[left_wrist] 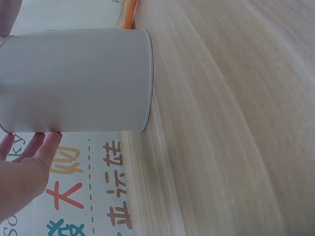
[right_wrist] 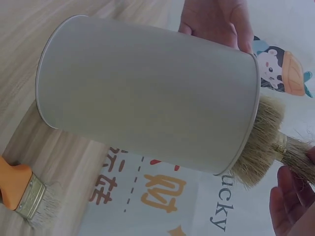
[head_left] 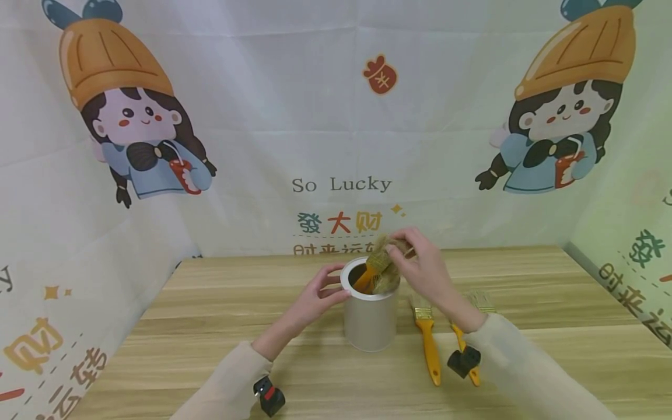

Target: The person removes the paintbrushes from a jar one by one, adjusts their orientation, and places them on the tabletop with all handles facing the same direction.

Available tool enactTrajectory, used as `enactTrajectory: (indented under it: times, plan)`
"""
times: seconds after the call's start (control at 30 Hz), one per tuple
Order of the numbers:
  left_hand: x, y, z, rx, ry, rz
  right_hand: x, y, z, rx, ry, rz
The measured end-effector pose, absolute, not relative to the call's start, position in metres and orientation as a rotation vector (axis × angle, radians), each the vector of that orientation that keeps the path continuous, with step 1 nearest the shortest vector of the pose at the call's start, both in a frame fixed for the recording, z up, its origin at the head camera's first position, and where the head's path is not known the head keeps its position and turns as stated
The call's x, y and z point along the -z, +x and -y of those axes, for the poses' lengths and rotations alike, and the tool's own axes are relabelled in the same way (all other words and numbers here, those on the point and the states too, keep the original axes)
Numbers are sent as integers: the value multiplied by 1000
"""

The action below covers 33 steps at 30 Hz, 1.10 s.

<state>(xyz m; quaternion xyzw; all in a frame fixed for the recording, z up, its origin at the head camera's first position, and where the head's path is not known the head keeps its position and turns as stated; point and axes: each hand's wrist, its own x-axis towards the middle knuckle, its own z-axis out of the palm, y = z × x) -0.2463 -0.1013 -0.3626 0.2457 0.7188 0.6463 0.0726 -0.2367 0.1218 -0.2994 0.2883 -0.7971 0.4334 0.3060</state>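
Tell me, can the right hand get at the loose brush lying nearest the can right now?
Probably not yet: the right hand is holding another brush, partly inside the can. With that hand freed, the way looks clear: nothing lies on the loose brush, close by on the table.

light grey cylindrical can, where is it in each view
Head: light grey cylindrical can, upright, lower half, just right of centre.
Left wrist: the can, sideways, upper left.
Right wrist: the can, large, slanting across upper middle.
Shared landmark: yellow Chinese character printed on the white cloth behind.
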Motion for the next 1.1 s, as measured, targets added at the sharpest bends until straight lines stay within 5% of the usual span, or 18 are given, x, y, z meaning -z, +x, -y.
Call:
enactTrajectory:
  times: [0.5, 1.1]
  plan:
    - [364, -246, 102, -1951, 731, -2160, 271, -215, -129, -1419, 704, 2145]
    - [363, -246, 101, -1941, 712, -2183, 279, -230, -155, -1784, 598, 2162]
